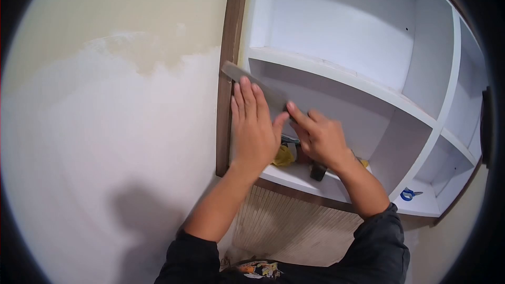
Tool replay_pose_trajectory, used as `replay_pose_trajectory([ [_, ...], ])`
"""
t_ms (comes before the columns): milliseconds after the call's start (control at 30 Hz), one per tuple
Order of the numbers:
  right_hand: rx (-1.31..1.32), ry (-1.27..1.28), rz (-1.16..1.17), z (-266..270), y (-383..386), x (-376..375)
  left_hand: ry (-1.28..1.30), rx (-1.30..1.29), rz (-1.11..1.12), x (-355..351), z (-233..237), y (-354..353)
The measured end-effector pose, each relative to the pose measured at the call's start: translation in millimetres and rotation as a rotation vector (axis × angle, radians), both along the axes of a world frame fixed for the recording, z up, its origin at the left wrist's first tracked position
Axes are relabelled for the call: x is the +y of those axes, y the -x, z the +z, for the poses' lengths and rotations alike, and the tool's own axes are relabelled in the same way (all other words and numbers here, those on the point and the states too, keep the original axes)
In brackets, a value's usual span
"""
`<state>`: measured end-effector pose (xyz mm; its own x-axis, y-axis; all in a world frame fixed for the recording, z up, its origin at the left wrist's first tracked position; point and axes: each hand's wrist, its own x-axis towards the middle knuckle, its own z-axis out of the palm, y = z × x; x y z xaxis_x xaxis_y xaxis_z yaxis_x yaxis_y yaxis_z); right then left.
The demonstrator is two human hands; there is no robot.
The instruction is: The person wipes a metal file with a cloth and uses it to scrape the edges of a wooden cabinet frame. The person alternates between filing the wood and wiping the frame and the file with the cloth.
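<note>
My right hand [323, 139] is closed around the near end of a flat metal file [268, 92], its index finger stretched along the tool. The file slants up to the left, and its far end overlaps the brown wooden trim [226, 121] at the cabinet's left edge. With fingers straight and together, my left hand [255, 126] lies flat against the file near that trim. A dark blocky piece [317, 171] shows just below my right hand. Beneath both hands, the white shelf [294, 176] holds a yellow item [284, 156], partly hidden.
The white cabinet [336, 73] has several compartments, with dividers to the right. Blue-handled scissors [408, 194] lie in the lower right compartment. A wall [105, 142] with white and beige patches stands close on the left. Below the cabinet is a ribbed panel [294, 221].
</note>
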<state>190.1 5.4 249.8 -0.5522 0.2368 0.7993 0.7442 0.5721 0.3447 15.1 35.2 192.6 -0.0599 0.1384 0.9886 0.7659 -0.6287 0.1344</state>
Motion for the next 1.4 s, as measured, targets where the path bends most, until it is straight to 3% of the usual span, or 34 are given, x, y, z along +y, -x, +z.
replay_pose_trajectory([
  [67,0.0,0.009,-0.003,5.2,1.4,-1.0,-0.009,-0.013,0.05,4.8,18.1,5.5],
  [233,-0.012,-0.004,-0.008,-12.7,-6.2,-4.6,-0.016,0.003,-0.017,1.7,1.9,2.5],
  [367,-0.021,-0.017,-0.021,10.7,-0.2,3.7,-0.036,-0.016,0.036,5.9,23.0,3.4],
  [533,-0.028,0.003,0.006,-13.1,-10.7,-3.5,-0.005,-0.007,-0.029,-1.0,-1.8,0.5],
  [633,-0.01,-0.017,0.001,14.8,-0.4,9.3,-0.013,-0.025,0.008,6.8,20.4,1.6],
  [767,-0.032,0.048,-0.033,1.7,-12.9,-9.9,0.028,0.038,0.038,-25.1,11.5,12.1],
  [867,-0.04,0.084,-0.052,-18.3,-36.5,-27.1,0.018,-0.222,-0.227,-28.5,-21.6,40.5],
  [1067,0.082,0.037,-0.028,-7.6,-49.4,-46.0,0.042,-0.368,0.137,0.9,42.4,43.4],
  [1400,0.032,0.073,-0.03,-9.6,-49.4,-48.3,0.201,-0.324,0.171,-6.4,38.5,45.4],
])
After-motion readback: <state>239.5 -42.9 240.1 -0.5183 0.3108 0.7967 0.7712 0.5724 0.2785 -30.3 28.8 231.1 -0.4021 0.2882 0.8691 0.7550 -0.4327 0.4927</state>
